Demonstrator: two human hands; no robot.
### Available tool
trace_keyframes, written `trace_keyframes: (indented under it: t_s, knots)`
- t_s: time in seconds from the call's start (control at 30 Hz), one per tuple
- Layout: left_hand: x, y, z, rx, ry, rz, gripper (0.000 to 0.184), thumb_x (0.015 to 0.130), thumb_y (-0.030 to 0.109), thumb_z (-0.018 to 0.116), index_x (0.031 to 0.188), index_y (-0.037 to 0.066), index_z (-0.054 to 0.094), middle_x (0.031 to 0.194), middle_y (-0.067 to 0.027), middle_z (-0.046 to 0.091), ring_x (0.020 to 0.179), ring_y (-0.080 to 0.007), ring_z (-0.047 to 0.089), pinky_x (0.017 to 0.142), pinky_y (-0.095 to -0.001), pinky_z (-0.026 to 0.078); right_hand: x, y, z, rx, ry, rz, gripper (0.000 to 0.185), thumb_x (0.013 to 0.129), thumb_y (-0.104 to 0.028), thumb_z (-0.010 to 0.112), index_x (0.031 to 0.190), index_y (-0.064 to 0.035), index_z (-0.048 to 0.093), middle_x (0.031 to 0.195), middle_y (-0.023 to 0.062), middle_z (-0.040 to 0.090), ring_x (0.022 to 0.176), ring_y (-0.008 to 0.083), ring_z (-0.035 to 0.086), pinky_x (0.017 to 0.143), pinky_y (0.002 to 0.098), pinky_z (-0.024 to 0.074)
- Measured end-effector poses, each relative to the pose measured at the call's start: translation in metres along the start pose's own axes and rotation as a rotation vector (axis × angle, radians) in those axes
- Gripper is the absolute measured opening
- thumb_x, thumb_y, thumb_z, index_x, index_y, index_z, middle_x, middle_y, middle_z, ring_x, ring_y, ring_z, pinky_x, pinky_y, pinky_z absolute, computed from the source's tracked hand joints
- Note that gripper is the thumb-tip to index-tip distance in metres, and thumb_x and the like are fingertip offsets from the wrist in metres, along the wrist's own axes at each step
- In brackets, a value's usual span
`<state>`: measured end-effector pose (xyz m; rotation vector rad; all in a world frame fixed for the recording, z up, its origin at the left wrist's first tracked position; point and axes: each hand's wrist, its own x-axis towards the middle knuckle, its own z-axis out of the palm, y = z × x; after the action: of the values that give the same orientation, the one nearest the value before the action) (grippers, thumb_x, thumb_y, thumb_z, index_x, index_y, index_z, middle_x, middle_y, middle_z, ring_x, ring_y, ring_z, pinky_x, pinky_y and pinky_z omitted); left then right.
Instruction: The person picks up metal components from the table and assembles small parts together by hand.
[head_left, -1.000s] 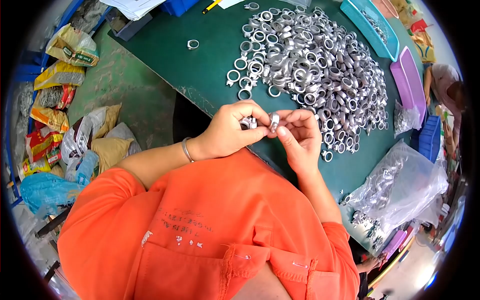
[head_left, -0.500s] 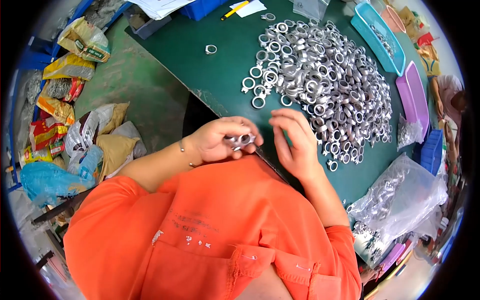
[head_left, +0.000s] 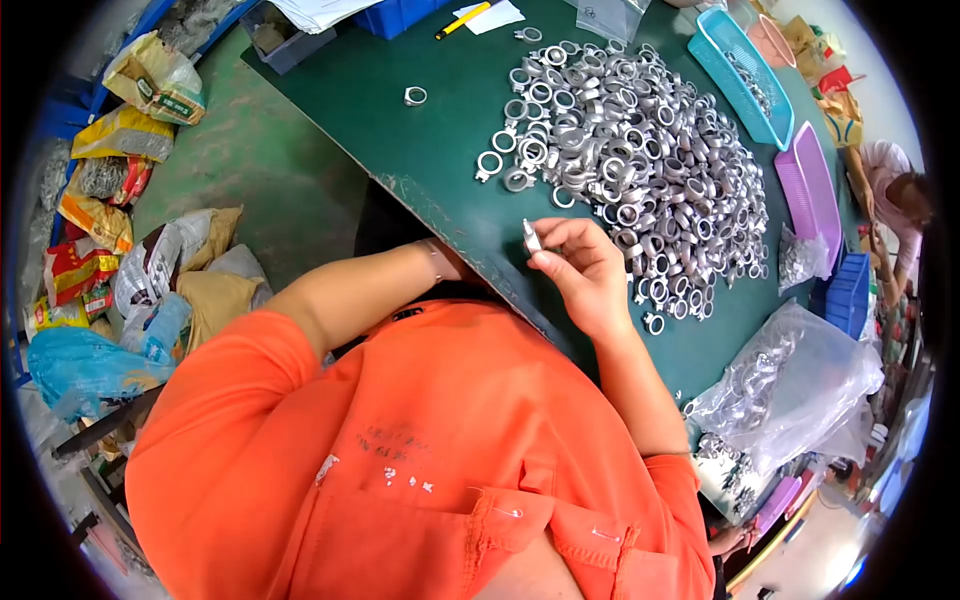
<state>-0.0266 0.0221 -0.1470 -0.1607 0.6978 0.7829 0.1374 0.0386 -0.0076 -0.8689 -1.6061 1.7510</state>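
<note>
My right hand [head_left: 585, 268] is over the near part of the green table [head_left: 440, 150], pinching a small silver metal ring fitting [head_left: 531, 237] between thumb and fingers. The fitting is seen nearly edge-on. My left hand [head_left: 452, 264] reaches below the table's edge; only its wrist end shows, and the fingers are hidden. Beyond my right hand spreads a large pile of silver ring fittings [head_left: 650, 150], many with a small lug on one side. One single ring fitting [head_left: 415, 96] lies apart on the far left of the table.
A turquoise basket [head_left: 712, 45], a purple basket [head_left: 800, 185] and a blue bin [head_left: 848, 292] line the far right side. Nearer is a clear plastic bag [head_left: 800, 385] of metal parts. Sacks [head_left: 150, 135] stand on the floor at left. Another person [head_left: 890, 190] is at far right.
My left hand, earlier above the edge with several metal fittings in it, has dropped below the table. My right hand, open before, now pinches one ring fitting.
</note>
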Motion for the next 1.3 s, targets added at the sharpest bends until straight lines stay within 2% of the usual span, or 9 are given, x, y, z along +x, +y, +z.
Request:
trace_keyframes:
  t_s: [0.33, 0.43, 0.53, 0.57, 0.63, 0.8, 0.9, 1.13, 1.3]
  knots:
    - [-0.024, -0.004, 0.023, 0.277, 0.078, 0.070, 0.031, 0.088, 0.030, 0.052, 0.108, 0.007, 0.057, 0.106, -0.0100, 0.060, 0.095, -0.0229, 0.058, 0.081, -0.0368, 0.049, -0.019, 0.001, 0.000, 0.305, 0.021, -0.080, 0.032, 0.075, 0.019, 0.055, 0.094, -0.0040, 0.043, 0.112, 0.0183, 0.053, 0.101, 0.0237, 0.056, 0.083, 0.0328, 0.0496]
    - [-0.055, -0.001, 0.017, 0.720, 0.170, 0.131, 0.031, 0.087, 0.029, 0.053, 0.108, 0.007, 0.057, 0.107, -0.0099, 0.060, 0.095, -0.0229, 0.058, 0.081, -0.0364, 0.049, -0.018, 0.002, -0.001, 0.297, 0.019, -0.125, 0.033, 0.074, 0.019, 0.055, 0.094, -0.0042, 0.042, 0.112, 0.0187, 0.053, 0.102, 0.0249, 0.056, 0.083, 0.0331, 0.0499]
    - [-0.090, 0.000, 0.010, 1.754, 0.052, 0.688, 0.025, 0.083, 0.021, 0.058, 0.099, 0.002, 0.060, 0.101, -0.0119, 0.062, 0.092, -0.0232, 0.060, 0.079, -0.0337, 0.048, -0.016, 0.003, -0.003, 0.306, -0.018, -0.157, 0.033, 0.076, 0.020, 0.052, 0.097, -0.0034, 0.042, 0.113, 0.0184, 0.052, 0.099, 0.0205, 0.056, 0.085, 0.0329, 0.0492]
    - [-0.107, 0.009, 0.019, 1.835, 0.030, 0.331, 0.018, 0.078, 0.015, 0.061, 0.089, 0.000, 0.062, 0.091, -0.0146, 0.063, 0.086, -0.0255, 0.061, 0.074, -0.0333, 0.048, -0.016, 0.004, -0.003, 0.308, -0.017, -0.158, 0.033, 0.076, 0.020, 0.052, 0.097, -0.0034, 0.042, 0.113, 0.0185, 0.052, 0.100, 0.0213, 0.055, 0.085, 0.0332, 0.0492]
    - [-0.136, 0.018, 0.042, 1.940, -0.135, 0.327, 0.013, 0.076, 0.013, 0.062, 0.081, 0.002, 0.064, 0.077, -0.0137, 0.062, 0.072, -0.0274, 0.061, 0.065, -0.0351, 0.048, -0.015, 0.004, -0.005, 0.312, -0.017, -0.161, 0.033, 0.076, 0.020, 0.052, 0.096, -0.0034, 0.042, 0.113, 0.0186, 0.052, 0.102, 0.0221, 0.055, 0.085, 0.0335, 0.0492]
    - [-0.146, 0.011, 0.097, 1.127, -0.073, 0.579, 0.017, 0.077, 0.004, 0.069, 0.088, 0.003, 0.056, 0.079, -0.0016, 0.059, 0.069, -0.0058, 0.056, 0.060, -0.0205, 0.047, -0.013, 0.001, 0.002, 0.251, 0.028, -0.215, 0.035, 0.074, 0.020, 0.055, 0.097, -0.0032, 0.042, 0.111, 0.0181, 0.052, 0.102, 0.0230, 0.055, 0.085, 0.0329, 0.0491]
    - [-0.124, 0.005, 0.103, 0.851, -0.111, 0.716, 0.015, 0.080, -0.001, 0.065, 0.092, -0.001, 0.056, 0.084, -0.0063, 0.061, 0.073, -0.0091, 0.059, 0.065, -0.0209, 0.050, -0.014, -0.001, 0.002, -0.183, 0.082, -0.439, 0.037, 0.071, 0.018, 0.061, 0.097, -0.0027, 0.044, 0.111, 0.0185, 0.052, 0.097, 0.0219, 0.056, 0.080, 0.0315, 0.0503]
    - [-0.123, 0.006, 0.099, 0.790, -0.074, 0.713, 0.019, 0.088, 0.004, 0.054, 0.105, -0.005, 0.056, 0.089, -0.0094, 0.062, 0.078, -0.0136, 0.062, 0.069, -0.0248, 0.054, -0.011, -0.012, 0.005, -0.390, 0.170, -0.603, 0.032, 0.066, 0.012, 0.069, 0.089, -0.0018, 0.053, 0.091, 0.0138, 0.062, 0.081, 0.0233, 0.061, 0.069, 0.0290, 0.0501]
    - [-0.127, 0.010, 0.079, 0.181, -0.147, 0.391, 0.032, 0.097, 0.022, 0.037, 0.116, -0.001, 0.049, 0.096, -0.0083, 0.059, 0.088, -0.0170, 0.060, 0.077, -0.0309, 0.050, 0.020, -0.020, 0.009, -0.490, 0.048, -0.724, 0.018, 0.074, 0.006, 0.063, 0.090, 0.0003, 0.058, 0.090, 0.0150, 0.062, 0.079, 0.0264, 0.060, 0.069, 0.0322, 0.0485]
